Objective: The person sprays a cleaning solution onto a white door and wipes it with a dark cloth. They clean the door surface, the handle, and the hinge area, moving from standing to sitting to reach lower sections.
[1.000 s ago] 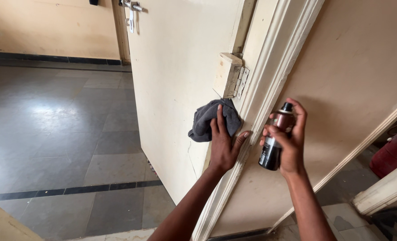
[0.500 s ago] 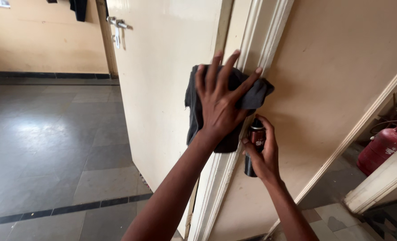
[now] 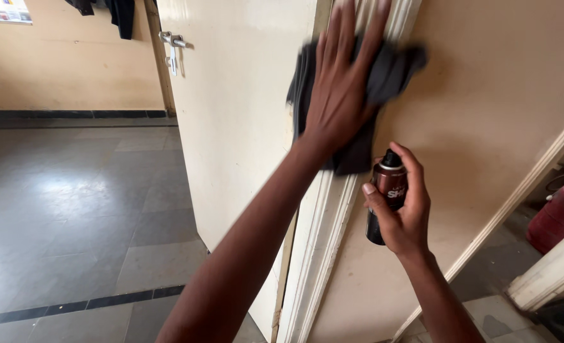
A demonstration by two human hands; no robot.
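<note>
1. Cloth [image 3: 393,67]: dark grey, soft, limp fabric, bunched w/ folds; edges blurred. It lies against the door frame [image 3: 332,216] at the top of the view, one end hanging down to just above the spray can [image 3: 383,197].
2. Spray can: slim cylinder, glossy dark brown/maroon metal w/ black lower band and small black nozzle cap on top. Upright, slightly tilted, just beside the frame moulding and in front of the wall [image 3: 504,95].
3. Door frame: cream-painted wood, ridged moulding w/ parallel grooves, paint a bit scuffed and grimy.
4. Door [image 3: 237,114]: flat cream panel, matte, swung open; silver metal latch [image 3: 172,43] near its far edge.
5. Wall on the right: smooth tan plaster, faint smudges.
6. Floor [image 3: 72,209]: large grey stone tiles, polished and reflective, w/ dark border strips.
7. Red gas cylinder [image 3: 561,216]: rounded metal, far right, partly hidden by pale trim.
8. Left hand [image 3: 342,82]: flat, fingers spread wide and straight, palm pressing the cloth onto the frame; not wrapped around it.
9. Right hand [image 3: 404,213]: curled firmly around the can's body, forefinger arched over the nozzle cap; can't tell if it's pressing down.
</note>
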